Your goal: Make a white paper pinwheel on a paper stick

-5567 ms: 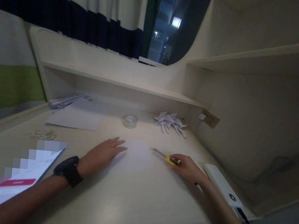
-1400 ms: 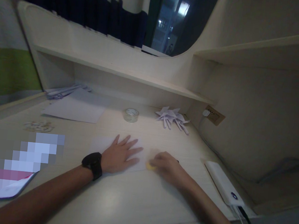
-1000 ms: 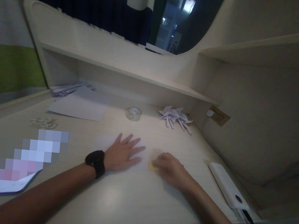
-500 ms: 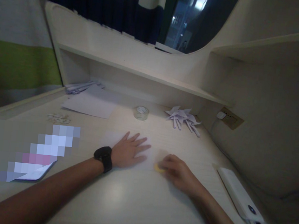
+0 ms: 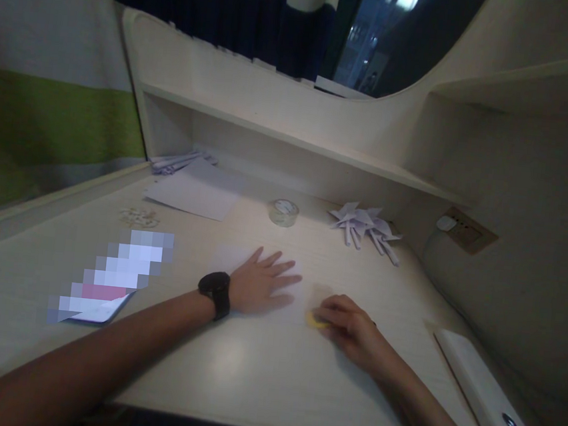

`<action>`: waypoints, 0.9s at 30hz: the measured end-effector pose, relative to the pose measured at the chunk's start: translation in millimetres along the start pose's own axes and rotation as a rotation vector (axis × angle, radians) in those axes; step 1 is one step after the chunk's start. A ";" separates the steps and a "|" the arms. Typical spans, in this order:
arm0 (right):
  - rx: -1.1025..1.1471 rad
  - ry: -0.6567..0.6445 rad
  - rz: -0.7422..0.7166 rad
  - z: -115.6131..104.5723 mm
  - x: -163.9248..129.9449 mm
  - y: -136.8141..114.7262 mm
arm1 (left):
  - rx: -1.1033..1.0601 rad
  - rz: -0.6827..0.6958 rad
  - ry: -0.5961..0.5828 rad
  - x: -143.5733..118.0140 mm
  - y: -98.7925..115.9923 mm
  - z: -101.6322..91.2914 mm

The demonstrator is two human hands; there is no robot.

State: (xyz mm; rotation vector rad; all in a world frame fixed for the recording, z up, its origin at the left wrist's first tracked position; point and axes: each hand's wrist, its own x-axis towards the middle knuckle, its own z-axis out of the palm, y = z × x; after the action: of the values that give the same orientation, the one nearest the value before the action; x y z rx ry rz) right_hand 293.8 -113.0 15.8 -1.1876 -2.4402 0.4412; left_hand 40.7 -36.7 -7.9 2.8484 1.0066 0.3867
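My left hand (image 5: 262, 283), with a black watch (image 5: 216, 293) on the wrist, lies flat with fingers spread on a sheet of white paper (image 5: 227, 256). The paper is hard to tell from the pale desk, and the hand covers much of it. Just right of the sheet, my right hand (image 5: 346, 323) is closed on a small yellow object (image 5: 316, 319). Only part of that object shows past the fingers, so its kind cannot be made out.
A roll of clear tape (image 5: 284, 213) stands behind the hands. Folded paper pinwheels (image 5: 366, 226) lie back right; paper sheets (image 5: 196, 188) and rolled paper sticks (image 5: 181, 161) back left. Small pale pieces (image 5: 139, 218), a phone (image 5: 99, 307) and a white power strip (image 5: 478, 386) flank the hands.
The camera view has turned slightly left, so everything sits further right in the picture. My hands keep nearly the same pose and place on the desk.
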 end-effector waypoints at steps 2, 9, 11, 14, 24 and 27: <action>-0.004 -0.004 0.000 0.4 -0.1 1.3 | 0.001 0.009 0.004 -0.1 0.0 -0.2; 0.007 -0.014 -0.055 -1.4 2.3 6.7 | 0.018 0.041 -0.002 -0.2 -0.7 -0.1; 0.017 -0.023 -0.073 -2.7 3.3 7.5 | 0.040 0.048 0.002 0.0 -1.1 1.2; 0.027 -0.033 -0.072 -4.5 4.3 7.0 | 0.057 0.050 0.013 0.4 -1.3 2.9; 0.032 -0.025 -0.067 -3.3 3.2 9.9 | 0.074 0.056 0.026 -0.6 0.4 0.6; 0.044 -0.050 -0.077 -5.9 1.6 12.3 | 0.073 0.068 0.015 -1.2 -0.3 -0.2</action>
State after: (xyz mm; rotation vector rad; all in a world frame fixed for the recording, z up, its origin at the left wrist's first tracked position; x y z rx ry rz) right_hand 304.0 -103.8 15.9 -1.0730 -2.4957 0.5041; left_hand 39.6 -37.2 -7.9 2.9562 0.9472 0.3854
